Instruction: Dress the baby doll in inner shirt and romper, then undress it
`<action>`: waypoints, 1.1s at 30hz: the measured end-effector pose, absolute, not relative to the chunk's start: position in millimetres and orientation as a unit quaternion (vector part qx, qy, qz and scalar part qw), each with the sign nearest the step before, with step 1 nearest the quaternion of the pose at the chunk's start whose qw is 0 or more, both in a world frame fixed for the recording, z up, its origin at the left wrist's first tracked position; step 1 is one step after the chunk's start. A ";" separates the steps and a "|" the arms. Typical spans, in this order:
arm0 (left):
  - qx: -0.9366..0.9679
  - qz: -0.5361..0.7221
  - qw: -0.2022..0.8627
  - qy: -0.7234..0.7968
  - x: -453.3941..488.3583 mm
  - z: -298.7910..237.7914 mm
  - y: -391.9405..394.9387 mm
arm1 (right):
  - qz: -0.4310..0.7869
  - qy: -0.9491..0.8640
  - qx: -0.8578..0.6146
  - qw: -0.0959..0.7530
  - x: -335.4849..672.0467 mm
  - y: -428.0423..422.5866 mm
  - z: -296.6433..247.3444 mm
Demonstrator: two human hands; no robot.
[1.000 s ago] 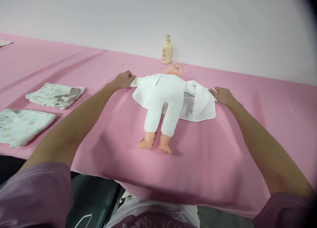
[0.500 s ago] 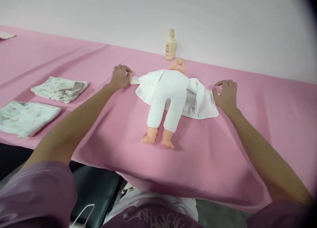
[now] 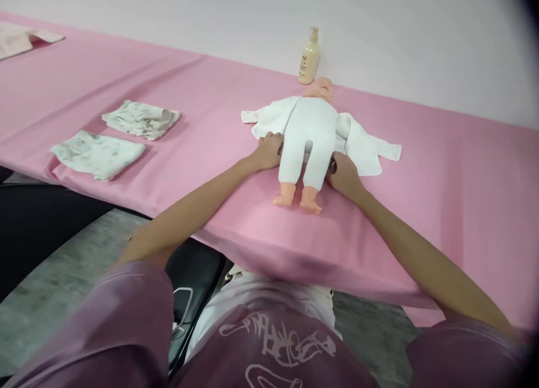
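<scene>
A baby doll in a white body and legs lies on its back, head toward the wall and bare feet toward me. Under it a white baby shirt is spread open, sleeves stretched out to both sides. My left hand is closed at the shirt's lower edge, beside the doll's hip on the left. On the other side, my right hand is curled shut on the lower edge near the doll's thigh. The fingertips of both hands are partly hidden by the doll and the cloth.
A cream pump bottle stands by the wall behind the doll's head. To the left lie two folded patterned cloths, a farther one and a nearer one. A pale pink cloth rests at far left on the pink-covered table.
Both hands have come inward and down from the sleeve ends to the shirt's lower edge beside the doll. The right sleeve now lies stretched outward. The view has shifted.
</scene>
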State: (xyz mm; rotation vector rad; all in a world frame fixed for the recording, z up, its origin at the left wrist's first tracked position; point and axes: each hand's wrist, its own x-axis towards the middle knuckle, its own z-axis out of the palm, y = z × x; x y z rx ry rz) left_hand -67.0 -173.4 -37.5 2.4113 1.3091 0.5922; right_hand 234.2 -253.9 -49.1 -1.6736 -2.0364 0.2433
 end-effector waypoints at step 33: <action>0.815 0.184 0.048 0.547 -36.6 -32.7 -215.3 | 0.073 -0.750 -0.587 0.295 260.3 -263.9 -49.9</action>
